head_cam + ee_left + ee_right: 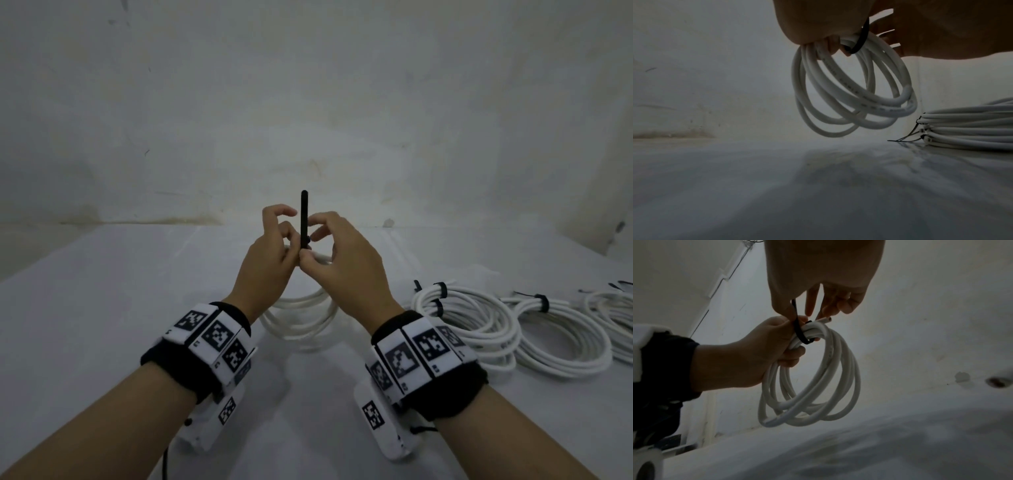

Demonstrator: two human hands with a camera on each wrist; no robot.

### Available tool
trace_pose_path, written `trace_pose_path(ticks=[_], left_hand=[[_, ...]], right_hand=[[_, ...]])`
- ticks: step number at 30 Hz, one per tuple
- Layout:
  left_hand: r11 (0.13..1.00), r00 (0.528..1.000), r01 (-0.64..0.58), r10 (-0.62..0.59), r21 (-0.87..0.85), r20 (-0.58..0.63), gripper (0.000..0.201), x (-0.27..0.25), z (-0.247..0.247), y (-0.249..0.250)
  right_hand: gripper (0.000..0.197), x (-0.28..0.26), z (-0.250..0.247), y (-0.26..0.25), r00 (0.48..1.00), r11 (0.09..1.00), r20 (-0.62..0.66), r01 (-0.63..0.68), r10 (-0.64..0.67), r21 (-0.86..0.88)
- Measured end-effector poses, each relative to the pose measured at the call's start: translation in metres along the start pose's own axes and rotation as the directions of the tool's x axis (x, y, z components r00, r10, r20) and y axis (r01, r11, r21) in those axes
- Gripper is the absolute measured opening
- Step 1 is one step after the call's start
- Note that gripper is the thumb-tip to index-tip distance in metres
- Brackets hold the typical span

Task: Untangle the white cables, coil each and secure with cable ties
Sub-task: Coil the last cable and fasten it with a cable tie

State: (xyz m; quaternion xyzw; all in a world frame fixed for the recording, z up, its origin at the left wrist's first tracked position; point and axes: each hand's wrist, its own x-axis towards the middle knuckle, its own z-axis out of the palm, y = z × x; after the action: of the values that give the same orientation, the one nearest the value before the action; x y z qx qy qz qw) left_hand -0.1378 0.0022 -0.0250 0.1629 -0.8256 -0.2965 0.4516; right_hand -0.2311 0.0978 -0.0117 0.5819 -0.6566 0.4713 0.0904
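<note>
Holding the coil (809, 376) up off the table (102, 308), my left hand (270, 260) is curled round its top, loops hanging straight down under my fist. Just to the right, touching that grip, the tie (304, 219) is looped round the bundle, and its free tail stands nearly upright between my two hands. My right hand (346, 263) pinches the tie low down at the bundle, other fingers spread loose. So the tail's long axis runs up and away from the coil, and my right hand is the nearer one to pull it; I reckon cinching is next. Further right, well apart, tied coils (479, 325) lie flat on the table.
</note>
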Motion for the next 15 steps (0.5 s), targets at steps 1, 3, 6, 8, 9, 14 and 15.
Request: trace_pose_path(ticks=[1,3,6,8,9,14,15], left_hand=[[1.000,1.000,-0.009,0.009,-0.005,0.009,0.021,0.000,0.001,0.000],[1.000,1.000,-0.009,0.009,-0.001,0.014,0.022,0.000,0.002,0.000],[1.000,1.000,-0.020,0.020,0.024,0.004,0.019,0.000,0.002,-0.002],[0.999,1.000,-0.021,0.021,0.041,0.018,0.019,0.000,0.002,-0.003],[0.999,1.000,-0.017,0.016,0.042,0.025,0.019,0.001,0.002,-0.004],[0.997,0.995,-0.036,0.029,0.074,0.092,0.028,0.001,0.006,-0.002],[0.996,0.995,-0.044,0.036,0.079,0.097,0.029,0.000,0.007,-0.002]], right_hand=[[0.025,0.001,0.000,0.002,1.000,0.999,0.006,-0.016,0.015,0.036],[0.020,0.003,-0.001,0.005,1.000,0.992,0.005,-0.029,0.029,0.123],[0.015,0.004,-0.001,0.006,0.999,0.973,0.018,-0.036,0.033,0.229],[0.010,0.004,-0.003,0.008,0.997,0.954,0.039,-0.076,0.067,0.289],[0.010,0.004,-0.003,0.009,0.995,0.949,0.050,-0.096,0.085,0.300],[0.015,0.005,-0.002,0.014,0.982,0.951,0.088,-0.185,0.168,0.247],[0.013,0.005,-0.002,0.014,0.979,0.951,0.079,-0.201,0.187,0.236]])
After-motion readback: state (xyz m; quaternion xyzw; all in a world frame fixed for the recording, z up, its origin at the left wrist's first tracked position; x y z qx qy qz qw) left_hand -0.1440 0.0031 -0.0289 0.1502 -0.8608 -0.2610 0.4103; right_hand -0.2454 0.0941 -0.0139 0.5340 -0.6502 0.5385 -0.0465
